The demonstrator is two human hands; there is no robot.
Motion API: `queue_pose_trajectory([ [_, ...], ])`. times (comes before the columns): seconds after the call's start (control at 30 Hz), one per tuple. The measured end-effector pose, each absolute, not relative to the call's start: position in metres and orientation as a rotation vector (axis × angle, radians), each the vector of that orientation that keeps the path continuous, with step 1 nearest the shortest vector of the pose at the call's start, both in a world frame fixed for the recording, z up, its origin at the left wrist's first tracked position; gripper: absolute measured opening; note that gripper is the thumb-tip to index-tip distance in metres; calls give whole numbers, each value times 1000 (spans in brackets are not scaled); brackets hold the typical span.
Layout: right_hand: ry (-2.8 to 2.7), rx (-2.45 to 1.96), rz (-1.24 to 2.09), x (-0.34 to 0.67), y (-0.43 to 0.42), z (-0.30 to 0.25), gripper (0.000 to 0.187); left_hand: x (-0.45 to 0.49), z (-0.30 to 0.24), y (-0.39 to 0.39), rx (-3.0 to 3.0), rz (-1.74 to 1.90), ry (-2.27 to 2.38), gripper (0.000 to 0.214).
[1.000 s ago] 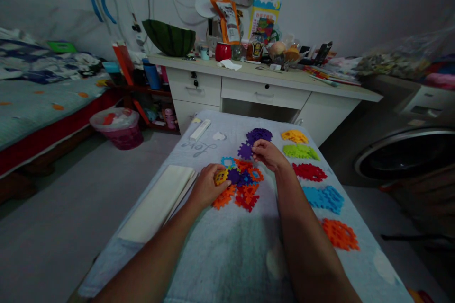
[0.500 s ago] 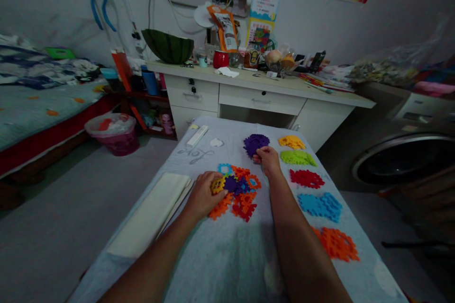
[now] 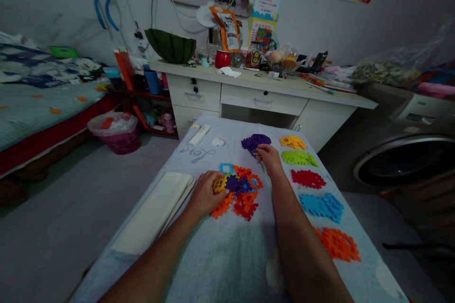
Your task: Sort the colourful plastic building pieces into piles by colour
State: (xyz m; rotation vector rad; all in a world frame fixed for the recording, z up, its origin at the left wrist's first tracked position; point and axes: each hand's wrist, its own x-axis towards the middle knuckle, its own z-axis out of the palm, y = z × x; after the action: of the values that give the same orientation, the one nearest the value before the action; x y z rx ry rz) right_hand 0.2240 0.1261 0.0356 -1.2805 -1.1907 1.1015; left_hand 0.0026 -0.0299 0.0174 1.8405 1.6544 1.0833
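My left hand (image 3: 206,193) is closed around a yellow notched plastic building piece (image 3: 219,184), thumb on the near side, at the left of a mixed heap. This heap of interlocking pieces (image 3: 245,199) holds orange, red, blue and purple ones. Over the near right edge of a purple pile (image 3: 254,142), my right hand (image 3: 269,157) has its fingertips pinched together; whatever lies between them is too small or hidden to make out. Sorted piles run down the right side: yellow (image 3: 293,142), green (image 3: 299,157), red (image 3: 307,178), light blue (image 3: 323,206) and orange (image 3: 339,244).
A folded cream cloth or pad (image 3: 156,213) lies along the table's left edge. Farther back is a narrow white box (image 3: 199,136). Beyond the table stands a cluttered white desk (image 3: 263,97), with a washing machine (image 3: 401,132) on the right and a pink bin (image 3: 115,137) on the left.
My right hand has shifted slightly at the purple pile, and its fingers are bent differently. The purple pile looks a little more spread out. My left hand keeps its place on the yellow piece.
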Motion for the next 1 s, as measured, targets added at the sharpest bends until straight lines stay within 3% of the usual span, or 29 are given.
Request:
queue_pose_trajectory([
  [0.27, -2468, -1397, 1181, 217, 96, 80, 5, 3, 19, -31, 1859, 1089, 1643, 32],
  [0.43, -2676, -1525, 1065, 201, 89, 79, 9, 2, 18, -31, 1860, 1092, 1647, 32],
  [0.63, -2536, -1413, 1207, 207, 89, 81, 14, 1, 16, -30, 1873, 1088, 1648, 30],
  [0.83, -2108, -1095, 1721, 228, 92, 77, 26, 1, 17, -29, 1883, 1077, 1661, 30],
  [1.0, -1522, -1103, 1551, 239, 105, 64, 36, 1, 18, -30, 1897, 1063, 1662, 31],
])
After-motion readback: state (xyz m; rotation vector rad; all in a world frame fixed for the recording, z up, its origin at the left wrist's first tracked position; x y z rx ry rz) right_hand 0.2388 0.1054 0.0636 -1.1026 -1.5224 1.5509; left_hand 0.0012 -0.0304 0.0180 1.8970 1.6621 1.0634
